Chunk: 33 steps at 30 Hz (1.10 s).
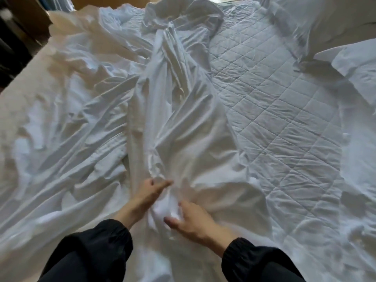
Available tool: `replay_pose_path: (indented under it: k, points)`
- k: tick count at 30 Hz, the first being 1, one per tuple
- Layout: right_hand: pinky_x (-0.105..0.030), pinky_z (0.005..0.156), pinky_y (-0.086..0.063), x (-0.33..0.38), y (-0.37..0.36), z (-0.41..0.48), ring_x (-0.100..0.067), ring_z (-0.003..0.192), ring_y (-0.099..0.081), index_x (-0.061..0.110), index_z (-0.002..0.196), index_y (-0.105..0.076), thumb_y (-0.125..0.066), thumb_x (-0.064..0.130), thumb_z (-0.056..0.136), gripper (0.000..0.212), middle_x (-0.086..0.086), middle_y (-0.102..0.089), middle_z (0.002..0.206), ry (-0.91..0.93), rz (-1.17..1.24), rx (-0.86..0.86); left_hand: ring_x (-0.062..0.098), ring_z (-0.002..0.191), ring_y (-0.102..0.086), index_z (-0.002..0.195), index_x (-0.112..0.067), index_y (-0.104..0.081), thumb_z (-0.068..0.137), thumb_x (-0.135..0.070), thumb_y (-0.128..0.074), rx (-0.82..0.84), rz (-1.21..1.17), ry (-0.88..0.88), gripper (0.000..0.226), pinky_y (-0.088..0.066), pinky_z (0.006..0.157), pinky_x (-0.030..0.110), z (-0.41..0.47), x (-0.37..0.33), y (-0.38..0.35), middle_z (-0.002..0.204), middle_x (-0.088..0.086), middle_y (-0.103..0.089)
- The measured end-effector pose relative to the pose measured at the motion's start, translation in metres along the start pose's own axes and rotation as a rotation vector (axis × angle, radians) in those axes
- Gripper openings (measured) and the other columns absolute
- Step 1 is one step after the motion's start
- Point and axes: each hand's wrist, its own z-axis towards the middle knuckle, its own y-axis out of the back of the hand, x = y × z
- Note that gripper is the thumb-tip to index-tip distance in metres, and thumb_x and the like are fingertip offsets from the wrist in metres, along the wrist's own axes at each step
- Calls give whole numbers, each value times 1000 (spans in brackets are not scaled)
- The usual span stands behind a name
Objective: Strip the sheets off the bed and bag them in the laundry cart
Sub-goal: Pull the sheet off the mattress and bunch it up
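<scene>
A white sheet (183, 123) lies bunched into a long ridge down the middle of the bed, running from the far end toward me. My left hand (150, 190) grips the near end of that ridge, fingers curled into the cloth. My right hand (189, 220) holds the same bunch just below it, thumb and fingers wrapped round the folds. To the right the quilted mattress pad (274, 98) lies bare. A crumpled white duvet (61, 119) covers the left half of the bed. No laundry cart is in view.
White pillows (325, 21) lie at the far right corner, with another pillow (358, 64) at the right edge. Dark wooden furniture (24, 23) stands beyond the bed's far left corner.
</scene>
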Motion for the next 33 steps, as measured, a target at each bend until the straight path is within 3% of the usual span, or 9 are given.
replay_pose_path:
  k: [4, 6, 8, 10, 13, 17, 23, 27, 33]
  points:
    - [-38, 83, -49, 5, -19, 0, -33, 103, -60, 16, 116, -48, -55, 48, 82, 47, -8, -62, 113, -29, -173, 38, 2, 49, -58, 73, -10, -62, 84, -17, -71, 176, 53, -33, 16, -43, 50, 17, 1, -7, -13, 67, 2, -64]
    - [-37, 78, -46, 11, -22, 1, -37, 101, -59, 13, 109, -54, -45, 28, 87, 28, -14, -64, 108, -33, -127, -106, 0, 88, -64, 91, -12, -68, 97, -29, -52, 208, 380, -117, 25, -47, 78, 18, 1, -8, -11, 101, 9, -66]
    - [-36, 76, -47, 11, -19, 5, -38, 97, -61, 10, 97, -65, -43, 18, 85, 26, -15, -68, 101, -151, 101, -292, 20, 145, -18, 114, -29, -66, 100, -43, -31, 183, 841, -199, 40, -9, 117, 49, 7, -2, 1, 149, 4, -39]
    - [-41, 72, -54, 9, -8, 9, -37, 85, -66, 7, 82, -71, -47, 16, 78, 26, -14, -72, 84, -374, 478, -437, 30, 146, 17, 124, -35, -58, 97, -53, -24, 170, 1013, -155, 47, 18, 107, 64, 15, 11, 18, 161, -1, -9]
    - [-32, 58, -53, 13, 11, 4, -30, 63, -61, 7, 60, -61, -47, 6, 73, 19, -12, -65, 63, -507, 963, -573, 39, 144, 0, 142, -27, -24, 90, -54, -46, 21, 1167, -134, 63, -14, 109, 63, 16, 33, 32, 157, 7, 9]
    - [-16, 36, -30, 39, 22, -14, -17, 44, -40, 6, 51, -45, -47, 1, 67, 18, -7, -44, 47, -319, 1055, -493, 38, 112, -48, 132, -8, -28, 81, -9, -59, -328, 619, -196, 59, -44, 90, 37, 18, 38, 45, 133, 18, -22]
    - [-16, 57, -48, 101, -4, -13, -15, 78, -68, 9, 103, -60, -45, 6, 53, 52, 5, -70, 78, 61, 992, -327, 25, 70, -46, 82, -7, -56, 85, -3, -49, -614, 85, -28, 9, -34, 63, 29, 16, 38, 110, 71, 4, -51]
    - [-3, 60, -40, 169, -33, -13, 8, 76, -57, 17, 107, -54, -49, 12, 65, 42, 9, -63, 90, 289, 663, -216, 27, 79, -48, 59, -15, -48, 91, -3, -48, -651, 62, 35, 34, -37, 72, 32, 21, 43, 167, 66, 9, -51]
    - [-58, 112, -7, 179, -118, 35, -26, 136, -24, 18, 129, -52, -45, 35, 85, 48, -3, -34, 144, 290, -148, 214, 32, 95, -60, 91, -3, -64, 98, -14, -47, -366, 108, 94, 22, -41, 73, 33, 20, 51, 183, 99, 13, -61]
